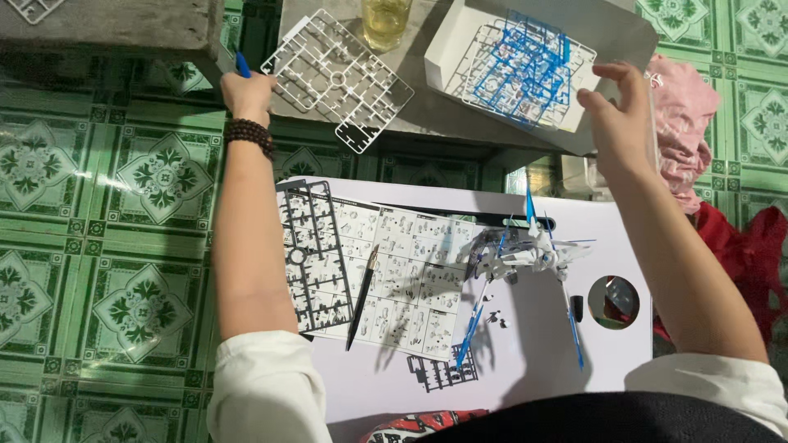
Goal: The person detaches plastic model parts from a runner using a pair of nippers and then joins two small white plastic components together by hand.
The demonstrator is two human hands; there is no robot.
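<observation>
Closest to me, well short of either hand, I see the white lap table (533, 361) with a dark grey parts frame (310, 254) lying on a printed instruction sheet (402, 275), a black hobby knife (362, 298) slanted across that sheet, and a white and blue model figure (525, 256) just beside the sheet's right edge. A small dark parts frame (442, 371) sits near the sheet's lower corner, and a round hole (613, 302) opens in the table to the right. Further out, my left hand (248, 94) is curled shut around a blue-handled tool (242, 66), its tip poking up past the knuckles; a dark bead bracelet (251, 134) rings that wrist. Just to the right of those fingers lies a white parts frame (336, 78) on a grey stool top (443, 111), with a glass of yellowish liquid (386, 20) beyond it. My right hand (617, 111) pinches the near right edge of a white box (460, 37), thumb and fingers closed on its rim. Inside the box, just left of those fingers, lie blue parts frames (525, 61) over white ones. A pink cloth (681, 123) bunches to the right of that hand, on a green patterned tile floor (107, 205).
</observation>
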